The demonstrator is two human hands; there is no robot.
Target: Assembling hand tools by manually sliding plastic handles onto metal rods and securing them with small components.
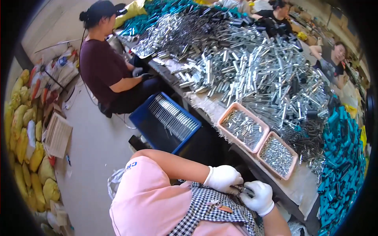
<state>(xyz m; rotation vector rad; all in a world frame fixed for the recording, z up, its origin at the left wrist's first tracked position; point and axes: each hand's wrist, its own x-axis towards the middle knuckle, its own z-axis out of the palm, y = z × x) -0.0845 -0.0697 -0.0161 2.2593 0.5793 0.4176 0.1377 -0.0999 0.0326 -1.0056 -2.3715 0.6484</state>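
Note:
Both my hands wear white gloves and meet close together above a black-and-white checked apron (185, 214). My left hand (223, 179) has its fingers closed in a pinch, and what sits in them is too small to name. Closed too, my right hand (258, 197) grips a small dark metal part (249, 192) between thumb and fingers, right beside the left fingertips. On the table edge beyond my hands stand two pink trays: one with small silver metal pieces (242, 128), the nearer one with tiny shiny fittings (277, 155).
A blue crate (151, 131) with rows of slim metal rods stands left of the table. Silver metal tubes (252, 74) cover the table in a large heap; teal handles (342, 165) pile up at right. A co-worker (104, 67) sits at left, near yellow sacks (23, 137).

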